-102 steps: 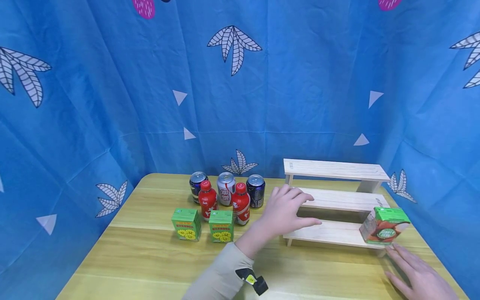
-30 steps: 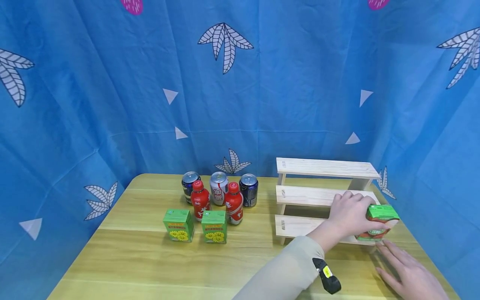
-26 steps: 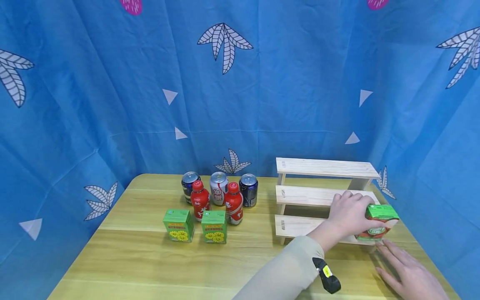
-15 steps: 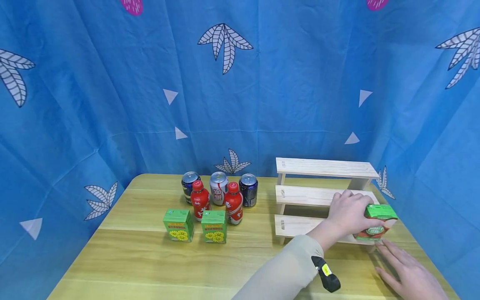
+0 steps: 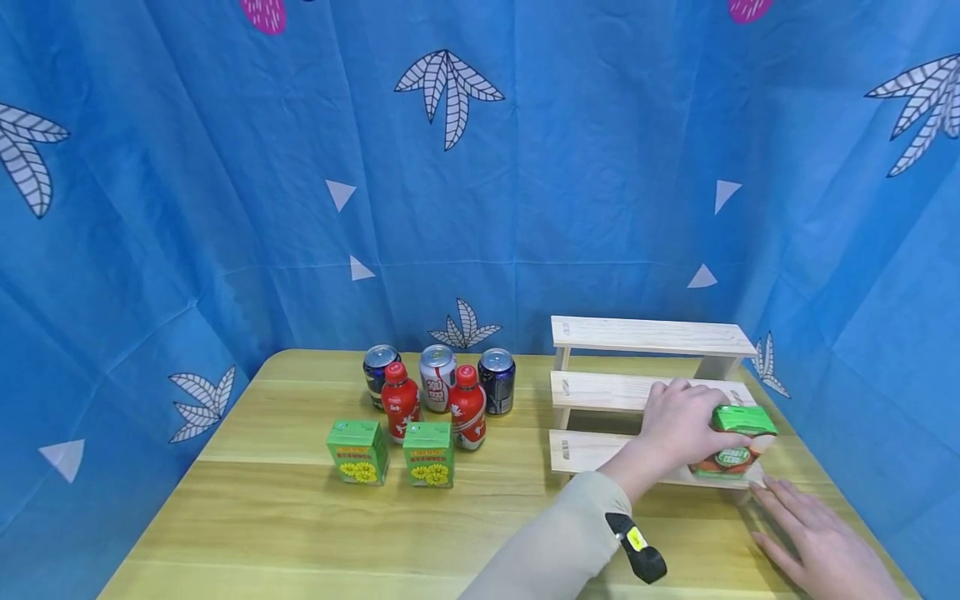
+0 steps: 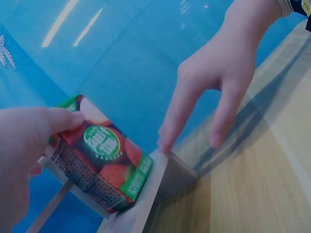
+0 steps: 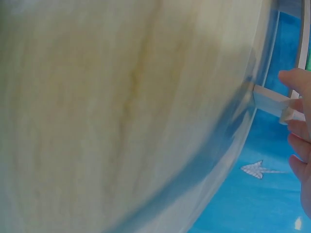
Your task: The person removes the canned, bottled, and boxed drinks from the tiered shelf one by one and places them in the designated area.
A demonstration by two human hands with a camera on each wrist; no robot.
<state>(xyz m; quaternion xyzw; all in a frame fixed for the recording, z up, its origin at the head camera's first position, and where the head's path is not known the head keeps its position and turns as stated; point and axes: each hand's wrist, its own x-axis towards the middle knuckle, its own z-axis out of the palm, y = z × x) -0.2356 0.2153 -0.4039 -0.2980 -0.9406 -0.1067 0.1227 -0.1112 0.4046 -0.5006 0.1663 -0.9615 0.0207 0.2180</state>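
My left hand (image 5: 678,429) grips a red and green juice carton (image 5: 731,454), thumb on the front face, at the right end of the bottom board of a three-tier wooden shelf (image 5: 592,450). In the left wrist view the carton stands on the board, its picture side facing the camera; the fingers behind it are mostly hidden. Beside the shelf's lower right corner my right hand (image 5: 821,533) has its fingers stretched out, fingertips at the board's end. The right wrist view catches only part of that hand (image 7: 301,126) at its edge, near the shelf.
Left of the shelf stand two green drink cartons with yellow flowers (image 5: 429,457), two red bottles (image 5: 468,412), two dark cans (image 5: 497,383) and a white can (image 5: 437,379). A wooden table (image 5: 300,525) carries everything. Blue patterned cloth (image 5: 600,167) hangs behind and at the sides.
My left hand has reached right from the shelf's left end and taken hold of the juice carton. Since half a second ago, hand and carton have shifted slightly left. The right hand stays by the corner.
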